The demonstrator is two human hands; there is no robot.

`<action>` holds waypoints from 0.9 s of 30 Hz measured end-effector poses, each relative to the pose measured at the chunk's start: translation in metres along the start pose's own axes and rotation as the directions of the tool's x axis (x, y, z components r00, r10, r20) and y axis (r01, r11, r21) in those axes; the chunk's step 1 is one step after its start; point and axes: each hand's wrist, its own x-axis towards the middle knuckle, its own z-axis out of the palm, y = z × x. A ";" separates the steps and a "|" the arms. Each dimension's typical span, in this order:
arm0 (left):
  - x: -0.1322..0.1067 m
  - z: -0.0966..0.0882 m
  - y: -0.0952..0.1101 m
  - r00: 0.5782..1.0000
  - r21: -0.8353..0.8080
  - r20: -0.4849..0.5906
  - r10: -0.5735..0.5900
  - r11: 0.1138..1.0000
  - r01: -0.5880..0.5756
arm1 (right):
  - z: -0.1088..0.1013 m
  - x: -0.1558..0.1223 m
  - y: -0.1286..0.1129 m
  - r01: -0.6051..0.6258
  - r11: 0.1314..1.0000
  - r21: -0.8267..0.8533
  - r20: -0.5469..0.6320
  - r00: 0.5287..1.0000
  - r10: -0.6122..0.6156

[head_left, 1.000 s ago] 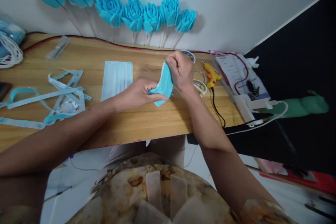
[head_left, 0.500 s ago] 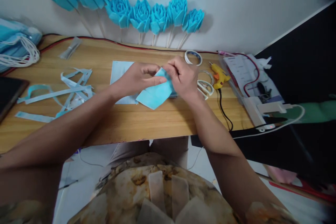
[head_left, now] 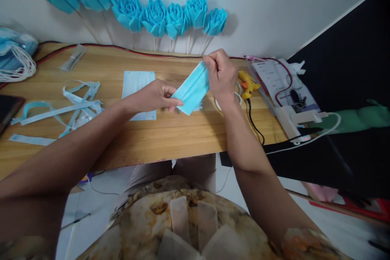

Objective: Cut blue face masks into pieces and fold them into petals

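A light-blue folded face-mask sheet [head_left: 192,89] is stretched on a slant between my two hands, above the table. My left hand [head_left: 163,95] pinches its lower left corner between thumb and fingers. Higher up, my right hand [head_left: 222,74] grips the upper right end in closed fingers. Beneath my left hand and wrist lies a flat stack of pale blue mask sheets [head_left: 138,81], partly covered by them. Some small pale blue pieces [head_left: 198,107] show on the table behind the held sheet. Scissors handles [head_left: 238,98] are half hidden by my right wrist.
Several blue fabric flowers [head_left: 154,16] on sticks lean against the wall. Cut blue strips [head_left: 82,107] lie at left, near a bundle with white ear loops [head_left: 18,65]. On the right are a yellow glue gun [head_left: 249,84] with a black cord and a white power strip [head_left: 288,124].
My hands have moved apart, the right one up and away, pulling the sheet into a longer, slanted band. The right hand now covers the tape roll. The view has shifted slightly.
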 end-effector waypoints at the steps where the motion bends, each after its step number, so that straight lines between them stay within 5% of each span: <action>1: 0.000 0.000 0.000 1.000 0.008 0.011 0.008 1.000 -0.009 | 0.001 0.000 0.002 0.001 1.000 -0.002 -0.007 1.000 -0.001; 14: -0.010 0.014 0.031 0.979 -0.073 0.188 0.075 0.995 -0.062 | 0.012 -0.002 -0.009 0.126 0.991 -0.054 0.065 0.990 -0.122; 20: -0.012 0.010 0.032 0.978 -0.078 0.186 0.098 0.993 -0.085 | 0.013 -0.004 -0.008 0.130 0.991 -0.022 0.011 0.992 -0.129; 23: -0.009 0.007 0.022 0.990 -0.074 0.104 0.093 0.994 -0.086 | 0.009 -0.002 -0.001 0.110 0.994 -0.007 -0.053 0.992 -0.110; 27: -0.002 0.007 0.001 0.977 -0.114 -0.212 0.023 0.992 -0.048 | 0.006 0.001 0.009 0.069 0.998 0.005 -0.209 0.976 -0.067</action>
